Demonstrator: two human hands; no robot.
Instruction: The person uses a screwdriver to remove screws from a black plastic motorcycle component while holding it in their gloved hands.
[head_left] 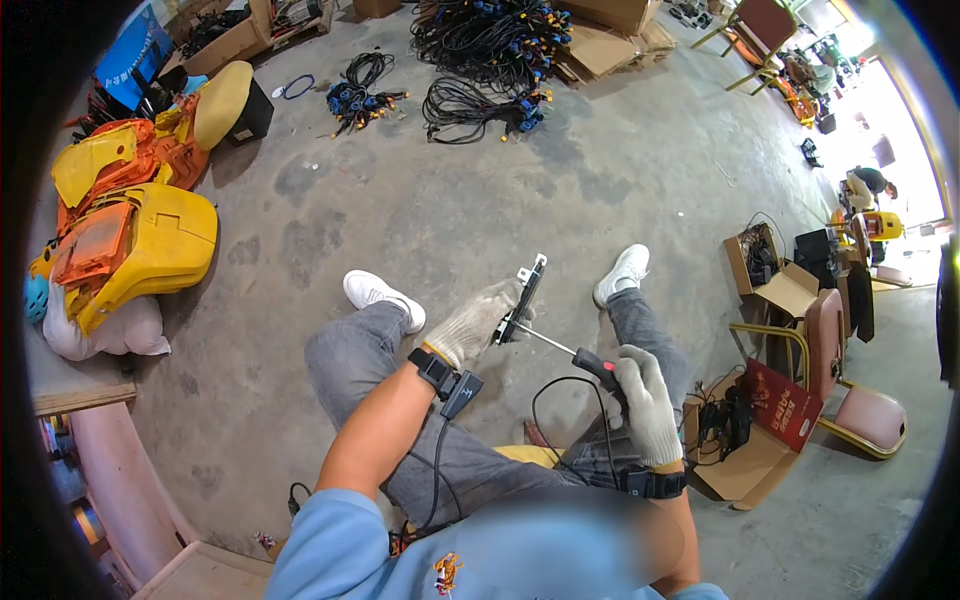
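The person sits low over a concrete floor (560, 190), legs spread, and 2 gloved hands work in front of the knees. The left hand (475, 322) is clamped around a narrow black panel (527, 292), holding it edge-on; its long axis runs from the palm up and slightly to the right, with a small white tab at the far end pointing away from the person. The right hand (648, 400) is closed around the red-and-black handle of 1 screwdriver (575, 354). The screwdriver's long axis slants from lower right to upper left, and its bare metal shaft points at the lower part of the panel, tip meeting it just beside the left fingers. So the panel sits in the left hand, up and left of the right hand, with the shaft bridging the gap between them; the hands themselves are apart.

Each wrist carries 1 black strap device, 2 in all, each with a black cable trailing back toward the body. 2 white shoes show, one past each knee.

Around them: a heap of yellow and orange plastic shells (130, 220) lies well off to the left, tangled bundles of black cable with blue connectors (480, 60) lie at the far side of the floor, and 2 open cardboard boxes (760, 430) stand to the right, beside a red-seated chair (850, 380).
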